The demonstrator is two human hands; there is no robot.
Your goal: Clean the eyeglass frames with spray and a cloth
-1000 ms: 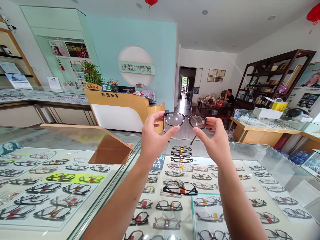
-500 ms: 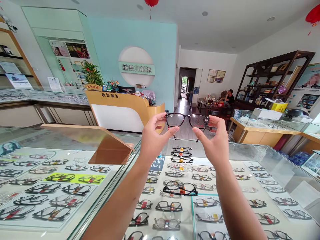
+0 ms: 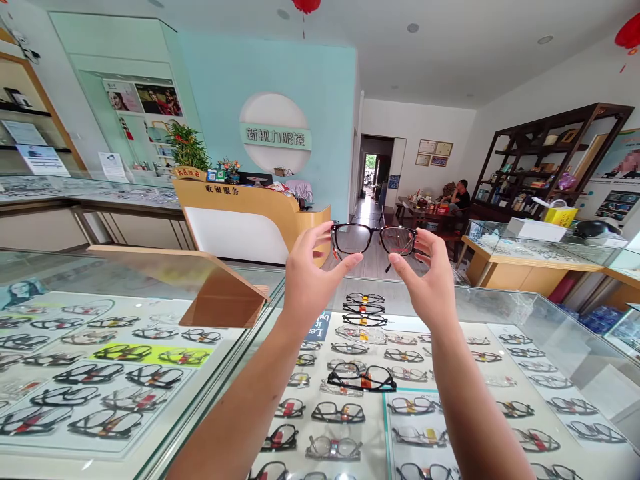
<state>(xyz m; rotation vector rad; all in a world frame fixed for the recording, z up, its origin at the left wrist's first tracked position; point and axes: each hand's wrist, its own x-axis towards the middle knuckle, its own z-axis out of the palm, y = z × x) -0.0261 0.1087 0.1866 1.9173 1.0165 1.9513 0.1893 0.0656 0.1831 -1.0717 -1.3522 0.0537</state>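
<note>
A pair of black-framed eyeglasses (image 3: 374,231) is held up in the air above the glass counter, its front facing me. My left hand (image 3: 320,267) pinches the left side of the frame, thumb below the lens and fingers at the outer edge. On the other side my right hand (image 3: 423,270) grips the frame the same way. Parts of the temples are hidden behind the fingers. Below, a black pair of glasses (image 3: 361,377) with an orange tag lies over the counter, near a short column of stacked dark frames (image 3: 365,310).
Rows of eyeglasses fill the glass display case (image 3: 500,303). A brown angled board (image 3: 223,293) stands on the left case. Further back are a cashier desk (image 3: 235,233), a side counter (image 3: 525,267), dark shelves (image 3: 540,167) and a seated person (image 3: 459,197).
The eyeglasses have tilted and turned slightly between my hands, so the lenses look squarer and the temples sit differently. Both hands keep their hold. The view has shifted very slightly.
</note>
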